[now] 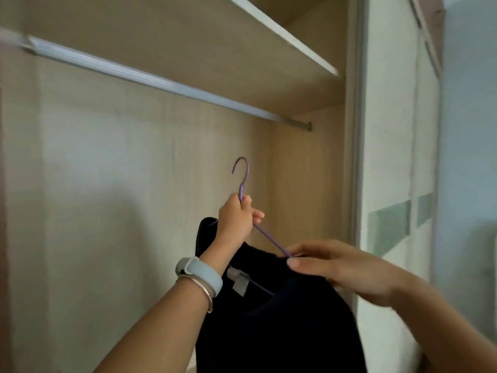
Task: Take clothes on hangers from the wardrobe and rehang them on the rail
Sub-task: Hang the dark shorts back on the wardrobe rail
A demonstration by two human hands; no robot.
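Count: one silver metal rail (150, 78), one pale wooden shelf (188, 36), one purple wire hanger (242, 185), one dark garment (282, 332), two hands. The silver metal rail starts at the 10 o'clock edge and runs down to a bracket at 1 o'clock, directly under the pale wooden shelf; nothing hangs on it. The left forearm rises from 7 o'clock and carries one light grey wristband watch (199, 274) and one thin silver bangle (203, 290). The left hand (236, 220), just below centre, is raised with its fingers curled round the neck of the purple wire hanger, right under the hook. The hook stands upright toward 12 o'clock, well below the rail and apart from it. The dark garment hangs on the hanger from centre down to 6 o'clock, with one white label (238, 282) at the collar. The right hand (344, 270) enters from 4 o'clock, fingers nearly straight, and pinches the garment's shoulder between thumb and fingers where the hanger arm meets the fabric. One pale sliding door (390, 157) stands at 3 o'clock.
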